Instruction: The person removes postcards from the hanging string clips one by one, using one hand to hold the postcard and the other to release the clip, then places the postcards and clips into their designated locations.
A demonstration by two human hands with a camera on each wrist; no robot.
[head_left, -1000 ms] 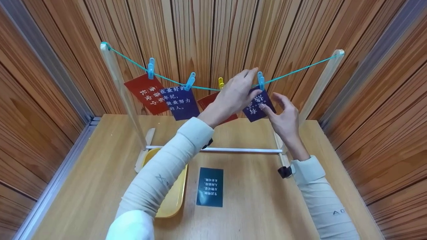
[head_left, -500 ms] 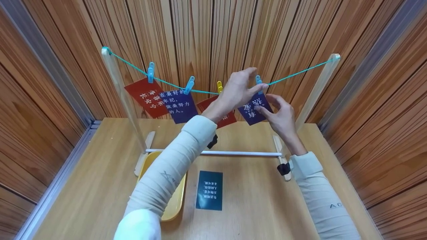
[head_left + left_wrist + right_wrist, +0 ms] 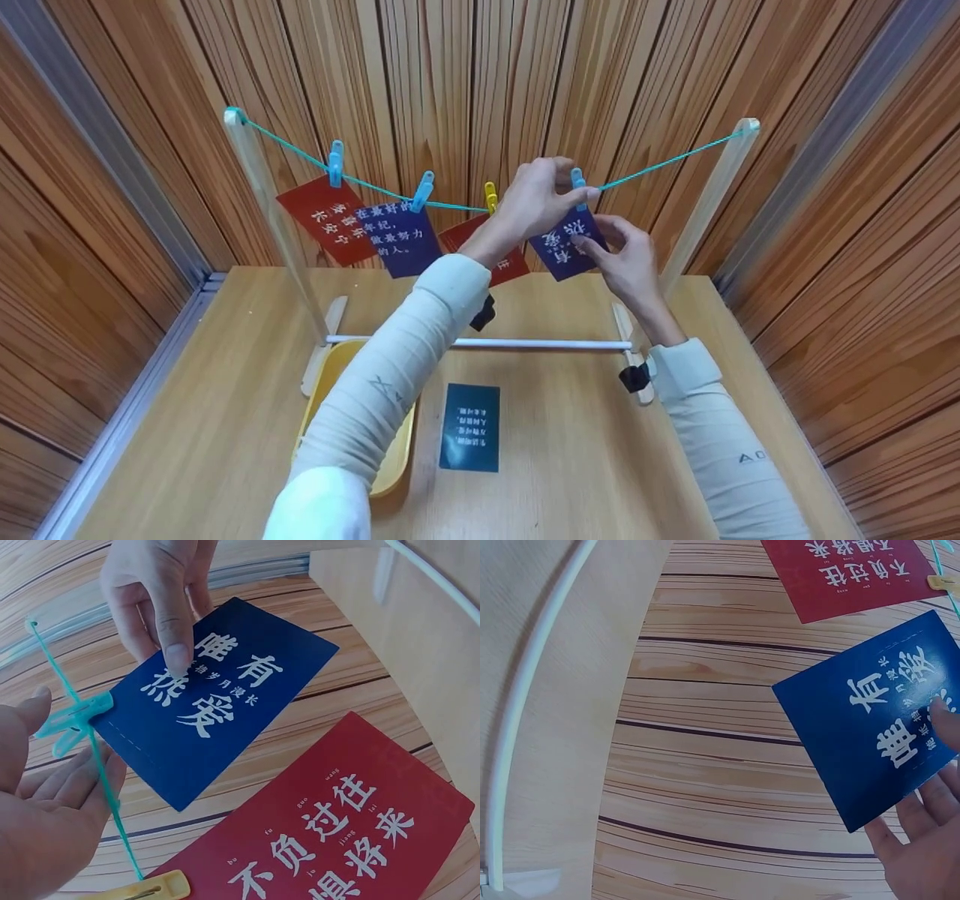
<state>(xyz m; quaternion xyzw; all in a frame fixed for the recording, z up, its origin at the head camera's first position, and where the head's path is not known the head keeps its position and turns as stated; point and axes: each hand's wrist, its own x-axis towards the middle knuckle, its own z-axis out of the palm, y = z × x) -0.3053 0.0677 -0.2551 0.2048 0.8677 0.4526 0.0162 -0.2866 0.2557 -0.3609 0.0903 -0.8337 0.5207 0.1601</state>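
A dark blue card [image 3: 559, 256] with white characters hangs near the right part of the green line, under a blue clothespin [image 3: 577, 180]. With thumb on the front and fingers behind, my right hand [image 3: 632, 262] pinches this card by its side edge. Around the clothespin is my left hand [image 3: 527, 199]; in the left wrist view its thumb and loosely bent fingers lie on either side of the clothespin's handles, apparently without squeezing them. That clothespin [image 3: 79, 716] sits on both the line and the card's edge. Partly behind the left forearm hangs a red card [image 3: 512, 268] on a yellow clothespin [image 3: 491, 196].
Farther left, another red card [image 3: 322, 217] and another blue card [image 3: 401, 240] hang from blue clothespins. Wooden posts [image 3: 262, 195] and a white crossbar [image 3: 540, 344] form the stand. On the table lie a green card [image 3: 470, 427] and a yellow tray [image 3: 409, 442], partly under the left sleeve.
My left thumb has come down in front of the clothespin. My right hand has shifted slightly left, and its fingers have closed behind the blue card's edge.
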